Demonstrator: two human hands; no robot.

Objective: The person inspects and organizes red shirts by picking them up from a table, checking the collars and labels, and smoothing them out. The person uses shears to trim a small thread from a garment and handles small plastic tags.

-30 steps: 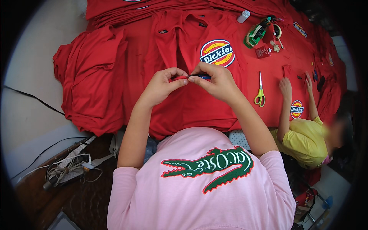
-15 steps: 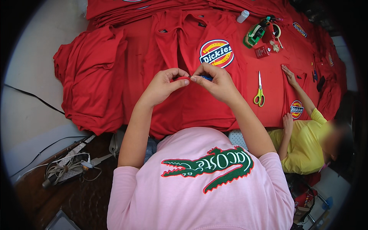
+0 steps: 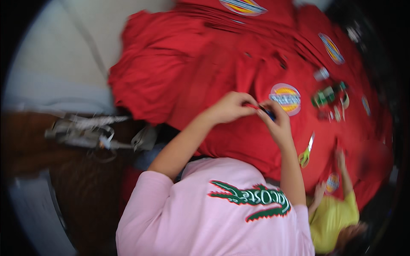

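Observation:
A red shirt (image 3: 243,134) with a round printed badge lies in front of me. Above it, the fingers of my left hand (image 3: 232,107) are closed in a pinch on a bit of its red cloth. Fingertip to fingertip with it, my right hand (image 3: 277,123) is closed around a small dark blue object (image 3: 267,112), mostly hidden by the fingers and blurred, so its kind is unclear. The badge sits just beyond my right hand.
Scissors (image 3: 306,154) with yellow-green handles lie to the right. Beyond them are a green tape dispenser (image 3: 325,96) and a white bottle (image 3: 321,74). Red garments (image 3: 158,64) are heaped at left. A co-worker in a yellow top (image 3: 335,217) handles red cloth at right. Cables (image 3: 85,132) lie at left.
The whole view has swung and blurred, so the table now appears tilted and shifted right. My hands stay together in the same pinch, with the blue object still in the right.

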